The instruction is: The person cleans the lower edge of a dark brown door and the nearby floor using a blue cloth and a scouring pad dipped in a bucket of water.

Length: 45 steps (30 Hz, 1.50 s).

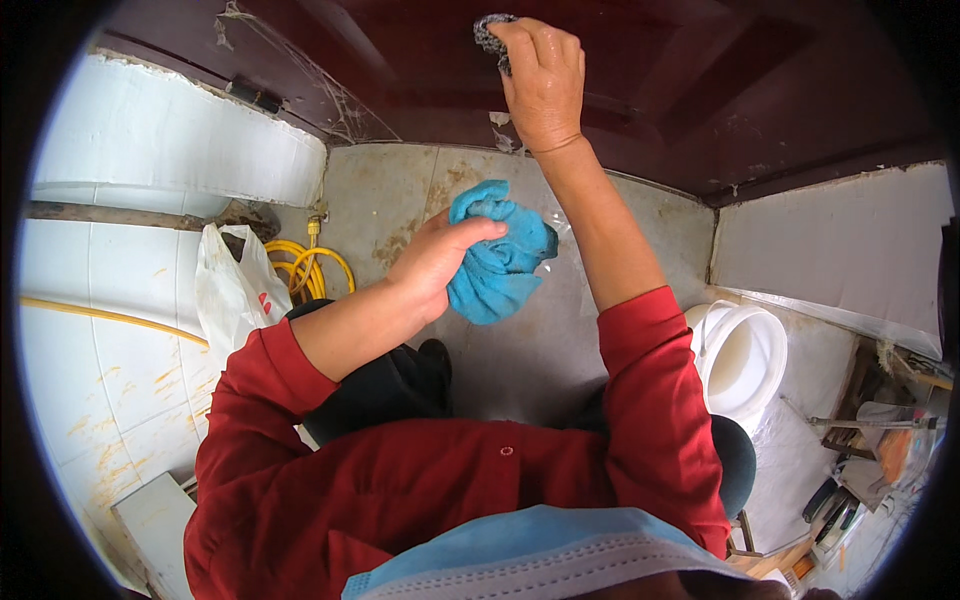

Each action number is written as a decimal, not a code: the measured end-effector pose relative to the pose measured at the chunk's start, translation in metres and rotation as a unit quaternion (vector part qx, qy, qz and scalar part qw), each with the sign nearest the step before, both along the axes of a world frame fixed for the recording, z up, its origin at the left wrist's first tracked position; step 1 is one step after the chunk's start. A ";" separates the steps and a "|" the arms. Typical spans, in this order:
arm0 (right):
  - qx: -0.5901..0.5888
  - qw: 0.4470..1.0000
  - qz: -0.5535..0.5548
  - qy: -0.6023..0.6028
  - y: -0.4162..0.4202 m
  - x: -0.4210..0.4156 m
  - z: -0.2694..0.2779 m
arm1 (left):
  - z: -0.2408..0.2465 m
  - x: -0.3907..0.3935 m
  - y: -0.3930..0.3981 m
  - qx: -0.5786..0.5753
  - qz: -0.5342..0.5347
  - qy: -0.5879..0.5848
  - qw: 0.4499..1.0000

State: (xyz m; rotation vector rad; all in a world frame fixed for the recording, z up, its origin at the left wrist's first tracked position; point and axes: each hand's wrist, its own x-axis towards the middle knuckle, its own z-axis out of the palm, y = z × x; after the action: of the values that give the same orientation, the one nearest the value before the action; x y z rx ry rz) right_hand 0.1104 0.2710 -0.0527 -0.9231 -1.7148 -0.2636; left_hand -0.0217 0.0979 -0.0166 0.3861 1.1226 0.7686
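My left hand (435, 259) grips a crumpled blue cloth (499, 259) in front of me, its thumb lying over the top of the folds. Farther out, my right hand (546, 79) holds a grey metal scouring pad (493, 37) against a dark red panelled door (675, 97). The fingers are bent around the pad and hide part of it. Flaking patches and cobwebs (345, 112) mark the door's lower left part.
A white bucket (772, 360) with liquid inside stands at my right. To the left are a white plastic bag (236, 292) and a coiled yellow hose (341, 264). Loose items (836, 517) lie at the lower right. White tiled walls (135, 270) flank the stained floor (390, 180).
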 end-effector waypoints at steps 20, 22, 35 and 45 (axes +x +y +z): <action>0.008 0.994 -0.081 0.067 -0.012 0.042 0.035 | 0.011 0.005 -0.009 -0.023 -0.021 0.035 0.999; 0.009 0.998 -0.054 0.035 -0.016 0.019 0.035 | 0.006 0.006 -0.008 -0.008 -0.021 0.037 0.999; 0.132 0.960 -0.248 -0.003 0.005 0.123 0.047 | -0.006 -0.005 -0.004 -0.038 -0.031 0.008 0.999; -0.052 0.989 -0.129 0.052 -0.034 0.103 -0.042 | 0.014 -0.026 0.014 0.034 -0.012 -0.009 0.999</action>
State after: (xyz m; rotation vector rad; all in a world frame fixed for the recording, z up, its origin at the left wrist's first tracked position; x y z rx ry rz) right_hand 0.2139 0.2368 -0.0951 -1.2183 -1.5230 -0.2929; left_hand -0.0474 0.1121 -0.0027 0.4485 1.0752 0.7904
